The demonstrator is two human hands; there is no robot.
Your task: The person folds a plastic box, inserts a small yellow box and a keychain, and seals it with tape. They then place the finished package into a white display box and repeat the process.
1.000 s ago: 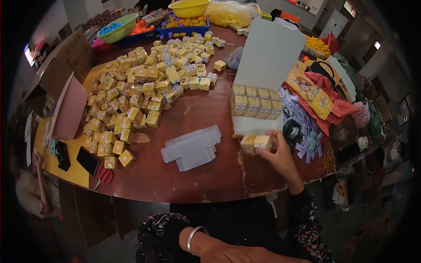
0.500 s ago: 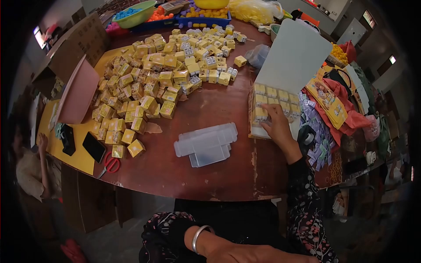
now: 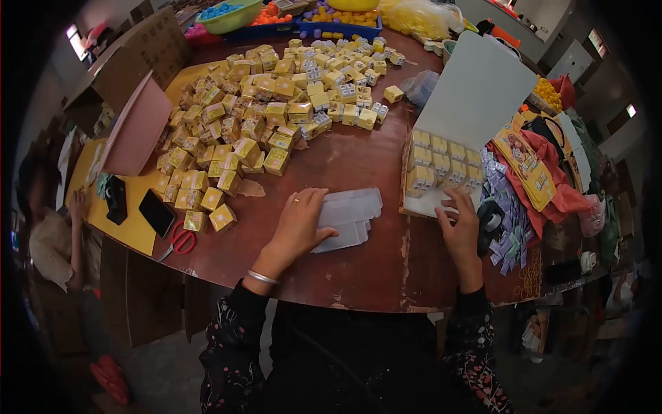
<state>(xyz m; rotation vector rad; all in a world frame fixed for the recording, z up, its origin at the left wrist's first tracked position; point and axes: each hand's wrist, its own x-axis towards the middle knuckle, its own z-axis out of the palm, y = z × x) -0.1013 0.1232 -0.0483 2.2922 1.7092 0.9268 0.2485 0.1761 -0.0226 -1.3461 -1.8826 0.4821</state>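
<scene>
My left hand [image 3: 298, 224], with a ring and a silver bangle, reaches over the left end of a flat, clear plastic box blank [image 3: 352, 215] on the table. Its fingers are stretched and the thumb stands apart, so I see no grip on the plastic. At the front of an open display box [image 3: 414, 207] with a raised white lid [image 3: 476, 90] is my right hand [image 3: 460, 224]. Its fingers are bent and spread, with nothing visible between them. Small yellow boxes [image 3: 441, 160] stand in rows in the display box, and bare bottom shows at its front.
A large heap of small yellow boxes [image 3: 276, 110] covers the back left. Red-handled scissors [image 3: 183, 238], a phone [image 3: 157, 212] and a pink basin [image 3: 138, 131] lie left. Purple sachets [image 3: 507, 214] are piled right. A person's hand [image 3: 77, 203] rests at the far left edge.
My left hand has come up from near my lap to the clear plastic blank. My right hand has drawn back from the yellow boxes to the display box's front. The view has shifted slightly.
</scene>
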